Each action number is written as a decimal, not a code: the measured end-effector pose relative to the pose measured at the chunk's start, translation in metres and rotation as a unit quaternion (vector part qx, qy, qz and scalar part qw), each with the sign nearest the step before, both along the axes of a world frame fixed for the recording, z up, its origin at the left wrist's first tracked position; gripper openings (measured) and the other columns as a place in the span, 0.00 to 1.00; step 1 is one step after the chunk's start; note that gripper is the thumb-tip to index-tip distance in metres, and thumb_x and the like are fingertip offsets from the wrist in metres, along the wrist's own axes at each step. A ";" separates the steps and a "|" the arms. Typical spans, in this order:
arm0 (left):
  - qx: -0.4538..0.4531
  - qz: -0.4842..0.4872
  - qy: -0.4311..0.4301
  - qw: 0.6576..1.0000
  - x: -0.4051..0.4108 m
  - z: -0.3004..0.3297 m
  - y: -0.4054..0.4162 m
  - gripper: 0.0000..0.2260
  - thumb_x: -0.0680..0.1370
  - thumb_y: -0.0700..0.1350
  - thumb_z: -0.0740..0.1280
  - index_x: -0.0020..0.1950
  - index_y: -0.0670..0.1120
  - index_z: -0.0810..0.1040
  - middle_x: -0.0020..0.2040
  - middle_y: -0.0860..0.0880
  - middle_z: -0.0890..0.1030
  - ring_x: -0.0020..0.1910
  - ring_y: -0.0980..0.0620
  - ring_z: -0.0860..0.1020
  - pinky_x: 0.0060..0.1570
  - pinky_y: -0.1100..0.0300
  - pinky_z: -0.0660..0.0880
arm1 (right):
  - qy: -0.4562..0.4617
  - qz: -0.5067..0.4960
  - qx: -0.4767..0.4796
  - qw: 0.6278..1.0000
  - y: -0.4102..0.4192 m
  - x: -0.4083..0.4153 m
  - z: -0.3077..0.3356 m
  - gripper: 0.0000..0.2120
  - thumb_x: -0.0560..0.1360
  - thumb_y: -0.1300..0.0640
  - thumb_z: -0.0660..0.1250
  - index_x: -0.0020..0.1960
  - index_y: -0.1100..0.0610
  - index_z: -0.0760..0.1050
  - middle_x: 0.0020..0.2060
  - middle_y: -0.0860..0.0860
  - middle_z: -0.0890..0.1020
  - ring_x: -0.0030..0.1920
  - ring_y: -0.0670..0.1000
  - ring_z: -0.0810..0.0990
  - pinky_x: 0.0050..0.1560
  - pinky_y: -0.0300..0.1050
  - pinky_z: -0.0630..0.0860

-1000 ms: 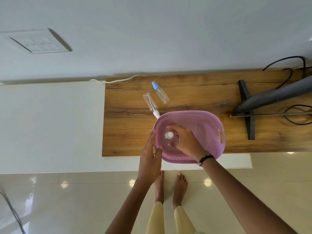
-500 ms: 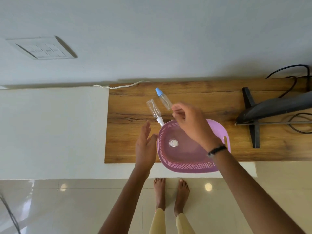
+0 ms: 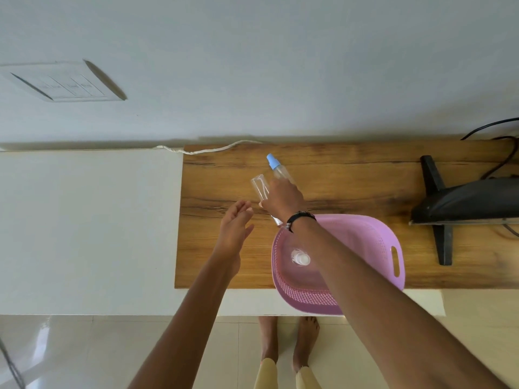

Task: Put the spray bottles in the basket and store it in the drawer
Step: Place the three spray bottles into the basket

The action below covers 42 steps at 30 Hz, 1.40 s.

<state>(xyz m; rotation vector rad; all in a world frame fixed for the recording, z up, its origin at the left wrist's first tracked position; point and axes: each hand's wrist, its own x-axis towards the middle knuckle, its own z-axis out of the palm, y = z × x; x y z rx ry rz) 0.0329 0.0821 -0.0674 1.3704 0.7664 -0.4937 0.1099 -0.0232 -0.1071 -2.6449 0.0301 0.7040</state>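
A pink perforated basket point(image 3: 365, 228) sits at the front edge of the wooden tabletop point(image 3: 351, 178). Inside it stands one clear spray bottle point(image 3: 300, 258), seen from above. Two more bottles lie on the wood behind the basket: a blue-capped bottle point(image 3: 276, 168) and a clear bottle with a white nozzle point(image 3: 259, 188). My right hand point(image 3: 282, 197) rests over the lower parts of both, thumb beside the white-nozzle one; its fingers are hidden, so the grip is unclear. My left hand point(image 3: 236, 228) hovers with fingers apart, left of the basket, holding nothing.
A black monitor stand point(image 3: 438, 209) with cables occupies the right of the tabletop. A white cord point(image 3: 213, 148) runs along the back left corner. A white surface point(image 3: 90, 226) adjoins the wood on the left. My bare feet point(image 3: 289, 341) stand on glossy tiles below.
My right hand left the bottle standing in the basket and moved back onto the two lying bottles. My left hand let go of the basket rim and lifted away to the left.
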 end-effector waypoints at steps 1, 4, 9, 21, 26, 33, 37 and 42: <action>0.002 0.001 0.000 1.000 0.000 -0.001 0.001 0.21 0.80 0.42 0.62 0.73 0.44 0.64 0.70 0.47 0.71 0.67 0.51 0.71 0.65 0.55 0.70 | 0.000 -0.001 -0.002 1.000 0.001 0.002 -0.002 0.12 0.73 0.59 0.69 0.54 0.61 0.75 0.51 0.57 0.81 0.51 0.57 0.80 0.45 0.47 0.76; 0.010 -0.004 -0.002 1.000 0.001 -0.003 0.003 0.21 0.80 0.42 0.61 0.73 0.44 0.64 0.70 0.47 0.71 0.67 0.51 0.71 0.63 0.56 0.70 | 0.001 -0.016 0.018 1.000 0.003 0.006 0.000 0.08 0.72 0.59 0.69 0.50 0.61 0.76 0.47 0.57 0.80 0.48 0.57 0.80 0.39 0.44 0.72; 0.060 -0.038 -0.061 0.996 0.007 0.006 0.000 0.22 0.80 0.41 0.61 0.74 0.47 0.63 0.71 0.49 0.70 0.66 0.53 0.71 0.63 0.59 0.69 | -0.019 -0.127 0.171 0.977 -0.001 0.013 0.023 0.11 0.68 0.54 0.73 0.39 0.60 0.74 0.35 0.54 0.78 0.35 0.52 0.77 0.33 0.42 0.71; 0.253 -0.069 -0.293 0.919 -0.019 0.071 -0.035 0.14 0.72 0.39 0.73 0.57 0.46 0.82 0.43 0.55 0.85 0.39 0.57 0.82 0.40 0.68 0.78 | -0.030 -0.262 0.454 0.851 -0.079 -0.060 0.090 0.20 0.80 0.55 0.61 0.70 0.45 0.64 0.63 0.54 0.75 0.53 0.48 0.82 0.54 0.44 0.80; 0.253 -0.138 -0.333 0.898 -0.041 0.083 -0.053 0.13 0.69 0.37 0.75 0.53 0.45 0.83 0.43 0.56 0.85 0.40 0.61 0.83 0.40 0.70 0.78 | -0.179 -0.044 0.216 0.959 -0.123 -0.113 0.088 0.26 0.76 0.60 0.67 0.72 0.51 0.65 0.73 0.47 0.65 0.72 0.45 0.61 0.70 0.29 0.57; 0.205 -0.170 -0.319 0.909 -0.080 0.085 -0.093 0.11 0.71 0.39 0.74 0.52 0.47 0.83 0.43 0.57 0.84 0.42 0.63 0.83 0.43 0.70 0.78 | -0.217 -0.047 0.171 0.960 -0.134 -0.164 0.073 0.22 0.72 0.56 0.71 0.64 0.56 0.74 0.57 0.48 0.81 0.56 0.39 0.75 0.60 0.25 0.67; 0.200 -0.184 -0.227 0.935 -0.111 0.060 -0.105 0.13 0.75 0.40 0.70 0.59 0.47 0.78 0.47 0.57 0.83 0.47 0.67 0.80 0.47 0.70 0.78 | -0.175 -0.118 0.193 0.958 -0.141 -0.173 0.043 0.20 0.70 0.58 0.74 0.60 0.56 0.77 0.50 0.49 0.84 0.48 0.41 0.79 0.54 0.36 0.78; 0.219 -0.164 -0.145 0.951 -0.135 0.033 -0.108 0.15 0.77 0.41 0.67 0.63 0.44 0.76 0.54 0.50 0.83 0.50 0.60 0.81 0.46 0.68 0.78 | -0.128 -0.139 0.185 0.964 -0.131 -0.163 0.017 0.18 0.71 0.59 0.73 0.59 0.57 0.77 0.47 0.52 0.85 0.46 0.49 0.82 0.50 0.41 0.80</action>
